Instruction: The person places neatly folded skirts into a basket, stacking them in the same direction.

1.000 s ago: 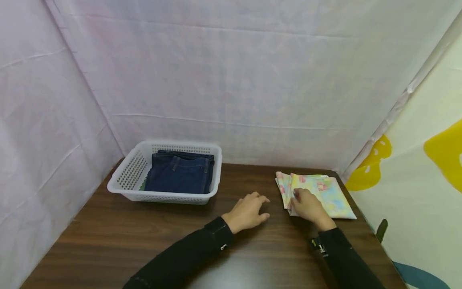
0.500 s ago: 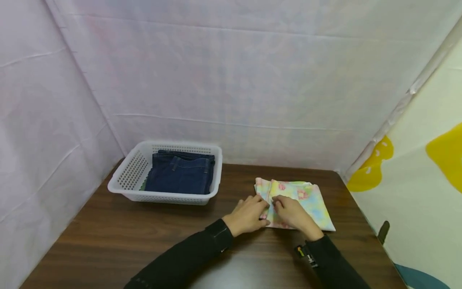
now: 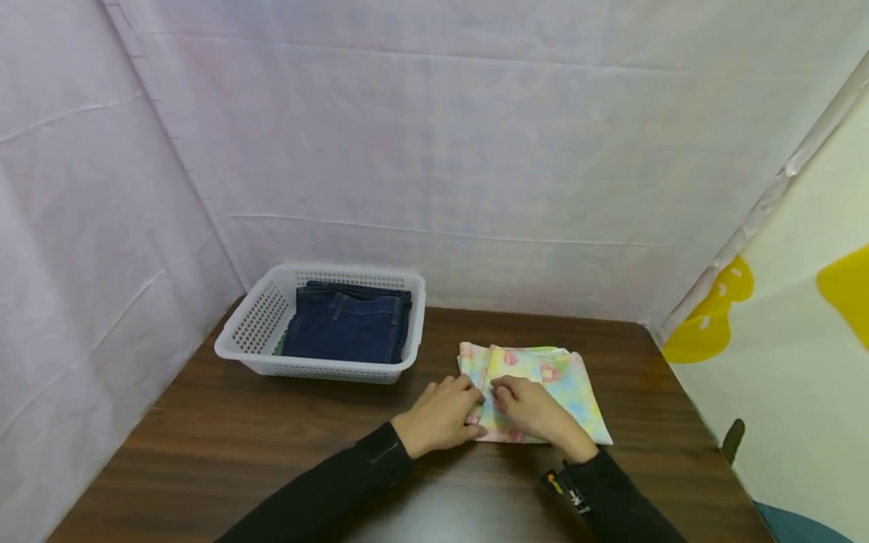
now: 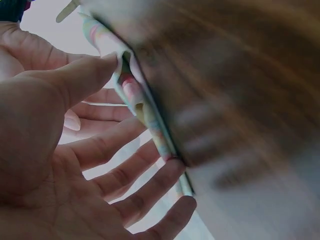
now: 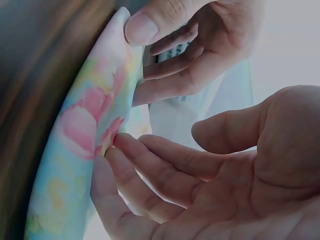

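Observation:
A folded piece of pastel floral cloth (image 3: 570,381) lies on the table, right of centre. My left hand (image 3: 437,416) touches its left side, the thumb at the near corner and the other fingers spread along the edge. On top of the cloth rest the fingertips of my right hand (image 3: 536,413), lightly bent. In the right wrist view the right hand (image 5: 215,185) keeps its thumb apart from the cloth (image 5: 70,150). The left wrist view shows the left thumb and fingertips against the cloth's layered edge (image 4: 132,92); the cloth's underside is hidden.
A white perforated plastic basket (image 3: 319,368) stands at the back left, holding folded dark blue jeans (image 3: 360,328) with a bit of green beside them. White fabric walls (image 3: 529,151) enclose the brown wooden table (image 3: 271,437) at the back and left.
The cloth has slid left and towards me under my right hand, away from the table's right side. My left hand, earlier apart from it, now touches its left edge. The basket stays put.

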Demonstrator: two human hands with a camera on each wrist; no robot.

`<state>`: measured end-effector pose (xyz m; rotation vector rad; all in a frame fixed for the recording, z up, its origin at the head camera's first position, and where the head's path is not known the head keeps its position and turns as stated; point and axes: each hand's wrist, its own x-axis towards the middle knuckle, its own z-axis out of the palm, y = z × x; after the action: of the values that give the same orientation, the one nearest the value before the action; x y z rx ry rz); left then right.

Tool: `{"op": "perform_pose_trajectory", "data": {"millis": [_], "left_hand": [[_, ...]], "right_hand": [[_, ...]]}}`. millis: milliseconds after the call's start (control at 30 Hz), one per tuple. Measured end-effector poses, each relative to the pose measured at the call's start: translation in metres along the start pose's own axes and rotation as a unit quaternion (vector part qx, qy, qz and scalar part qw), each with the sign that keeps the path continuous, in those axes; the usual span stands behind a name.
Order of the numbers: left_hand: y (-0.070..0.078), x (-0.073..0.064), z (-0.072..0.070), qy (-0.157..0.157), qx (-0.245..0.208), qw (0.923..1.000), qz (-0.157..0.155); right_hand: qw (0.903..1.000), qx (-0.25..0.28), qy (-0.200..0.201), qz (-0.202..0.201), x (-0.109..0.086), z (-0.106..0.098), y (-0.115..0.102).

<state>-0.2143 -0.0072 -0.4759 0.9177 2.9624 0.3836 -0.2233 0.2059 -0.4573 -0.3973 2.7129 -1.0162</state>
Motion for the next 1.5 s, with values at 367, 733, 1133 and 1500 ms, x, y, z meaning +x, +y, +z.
{"op": "perform_pose_trajectory", "data": {"millis": [367,733,1133,1500], "left_hand": [[-0.016,-0.044,-0.009,-0.004,-0.007,1.0,-0.001],[-0.022,-0.071,-0.011,0.014,-0.051,0.9986,-0.008],[-0.022,-0.069,-0.008,0.064,-0.179,0.9778,-0.087],[-0.028,-0.065,-0.017,0.067,-0.239,0.9514,-0.183]], "right_hand": [[0.9968,0.048,-0.056,-0.029,-0.012,0.018,-0.017],[0.9898,0.083,-0.094,-0.068,-0.022,0.03,-0.025],[0.9951,0.082,-0.052,-0.021,-0.022,-0.001,-0.008],[0.9985,0.001,-0.004,0.054,-0.018,-0.061,0.039]]}}
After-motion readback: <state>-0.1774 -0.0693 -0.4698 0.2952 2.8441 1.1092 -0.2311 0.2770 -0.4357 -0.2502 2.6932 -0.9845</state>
